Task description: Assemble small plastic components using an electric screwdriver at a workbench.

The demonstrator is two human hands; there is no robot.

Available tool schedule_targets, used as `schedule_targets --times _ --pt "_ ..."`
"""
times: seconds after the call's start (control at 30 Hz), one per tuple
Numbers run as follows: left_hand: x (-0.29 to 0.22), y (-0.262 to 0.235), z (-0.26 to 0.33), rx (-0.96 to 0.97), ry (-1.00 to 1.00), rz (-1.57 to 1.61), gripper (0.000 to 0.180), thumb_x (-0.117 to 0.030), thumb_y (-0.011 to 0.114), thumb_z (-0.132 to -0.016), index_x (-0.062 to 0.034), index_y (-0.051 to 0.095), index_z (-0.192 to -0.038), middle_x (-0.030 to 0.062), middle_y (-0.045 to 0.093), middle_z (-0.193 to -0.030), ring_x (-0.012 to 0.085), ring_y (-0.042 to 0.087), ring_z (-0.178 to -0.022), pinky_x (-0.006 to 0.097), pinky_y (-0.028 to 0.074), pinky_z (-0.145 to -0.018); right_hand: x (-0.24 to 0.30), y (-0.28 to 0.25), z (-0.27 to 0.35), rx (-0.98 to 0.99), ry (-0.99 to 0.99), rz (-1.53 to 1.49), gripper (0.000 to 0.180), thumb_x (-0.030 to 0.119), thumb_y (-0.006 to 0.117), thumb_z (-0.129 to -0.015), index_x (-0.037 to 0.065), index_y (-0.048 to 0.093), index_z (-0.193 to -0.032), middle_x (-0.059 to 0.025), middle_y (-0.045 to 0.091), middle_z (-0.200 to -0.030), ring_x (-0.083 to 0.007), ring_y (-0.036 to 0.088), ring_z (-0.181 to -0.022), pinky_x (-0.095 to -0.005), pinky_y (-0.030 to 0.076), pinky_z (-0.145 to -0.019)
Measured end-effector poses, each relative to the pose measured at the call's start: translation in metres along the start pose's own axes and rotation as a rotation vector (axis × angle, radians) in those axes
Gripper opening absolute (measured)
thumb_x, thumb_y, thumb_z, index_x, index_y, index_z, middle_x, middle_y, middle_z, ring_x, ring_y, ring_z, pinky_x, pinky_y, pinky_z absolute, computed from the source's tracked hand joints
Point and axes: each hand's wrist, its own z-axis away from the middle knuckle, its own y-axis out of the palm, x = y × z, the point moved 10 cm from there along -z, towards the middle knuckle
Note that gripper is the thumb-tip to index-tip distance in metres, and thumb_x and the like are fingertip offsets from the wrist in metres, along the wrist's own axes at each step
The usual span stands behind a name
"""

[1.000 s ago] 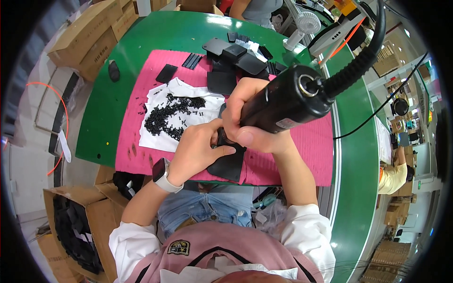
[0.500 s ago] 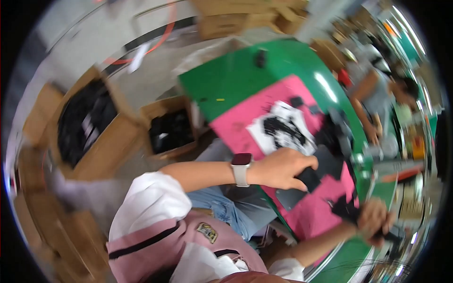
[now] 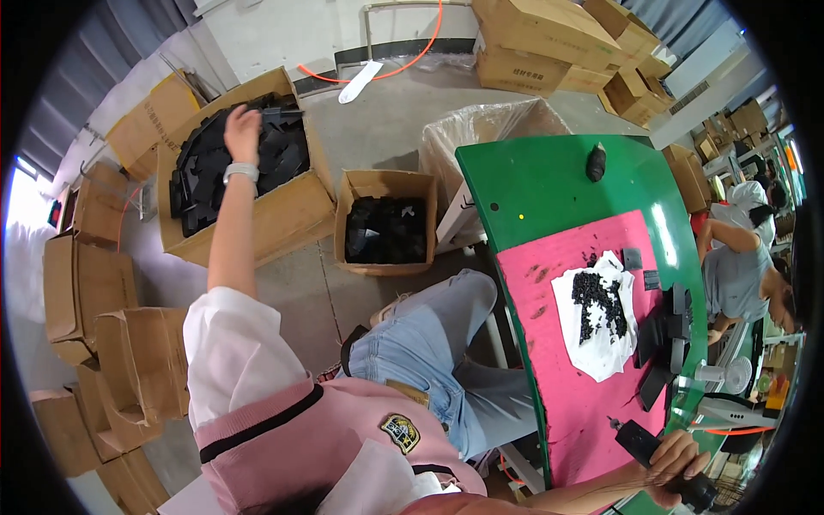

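Observation:
My left hand is stretched out over a big cardboard box at the left, full of flat black plastic parts. Its fingers look apart, with nothing plainly between them. At the lower right, my right hand is closed round a black electric screwdriver, whose thin tip points up and left over the pink mat. On this mat lies a white cloth with a heap of small black screws or similar bits. Several black plastic housings stand together at the mat's right edge.
A smaller cardboard box of black parts sits between the large box and the green table. A dark bottle-shaped object stands on the table. Behind is a plastic-lined bin. A co-worker works beyond the table's right side.
My left hand has swung from the table to the large box and let go of the dark plate it held. My right hand keeps the screwdriver. The view has turned left.

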Motion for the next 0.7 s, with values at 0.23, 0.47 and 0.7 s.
schedule_targets --times 0.23,0.47,0.7 --pt "0.065 0.020 -0.004 -0.014 -0.150 0.022 0.032 -0.005 0.060 -0.083 -0.0021 0.059 -0.114 0.0096 0.065 -0.110 0.0165 0.062 -0.095 0.030 0.048 -0.074 -0.004 0.000 0.003 0.200 0.070 0.065 0.040 0.030 0.078 -0.074 0.010 0.047 -0.090 -0.0003 0.062 -0.056 -0.0099 0.059 -0.042 -0.0203 0.046 -0.038" --pt "-0.038 0.197 0.068 0.332 -0.036 -0.100 0.029 -0.005 0.060 -0.084 -0.0028 0.059 -0.113 0.0046 0.063 -0.104 0.0123 0.058 -0.090 0.025 0.045 -0.074 -0.012 -0.023 -0.002 -0.171 0.132 0.292 0.041 0.036 0.067 -0.079 0.007 0.043 -0.095 0.0028 0.044 -0.051 -0.0096 0.043 -0.037 -0.0246 0.033 -0.039" --pt "-0.337 0.425 0.375 1.202 0.429 0.206 0.016 -0.006 0.060 -0.083 -0.0032 0.062 -0.099 0.0062 0.064 -0.095 0.0155 0.061 -0.090 0.028 0.047 -0.079 0.025 -0.071 0.019 -0.457 0.128 0.441 0.030 0.021 0.060 -0.080 -0.001 0.047 -0.097 -0.0059 0.044 -0.058 -0.0133 0.039 -0.043 -0.0260 0.033 -0.042"
